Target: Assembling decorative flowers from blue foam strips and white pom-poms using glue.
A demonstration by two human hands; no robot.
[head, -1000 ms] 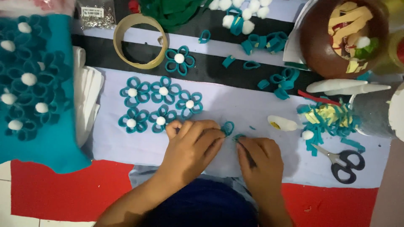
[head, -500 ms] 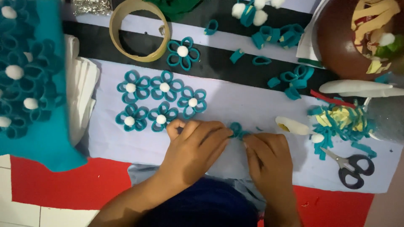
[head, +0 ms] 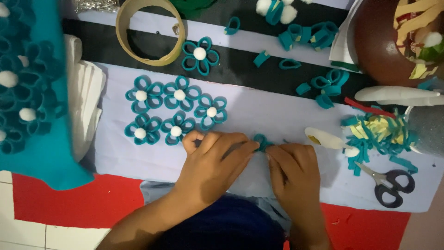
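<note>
teal felt loop (head: 262,141) sits pinched between the fingertips of both hands, low in the middle of the pale lilac sheet (head: 277,111) that covers the surface. left hand (head: 213,164) lies knuckles up, fingers curled and closed on the loop's left side; right hand (head: 292,169) meets it from the right, fingers bent and gripping the same small piece. the two hands touch at the fingertips around it.

just above the left hand lie five finished teal flowers (head: 175,109) with white pompom centres, set in two rows and touching one another. a sixth flower (head: 200,55) rests apart on the black stripe, beside a tan tape ring (head: 150,31). loose teal loops (head: 319,85) are scattered further right. near the right hand lies a white glue bottle (head: 323,139) on its side, then a heap of teal and yellow scraps (head: 377,134), with black-handled scissors (head: 388,181) below it. a brown bowl (head: 374,41) holding strips stands at the upper right. at the left edge a teal felt panel (head: 34,102) carries more flowers, over folded white cloth (head: 88,102).
</note>
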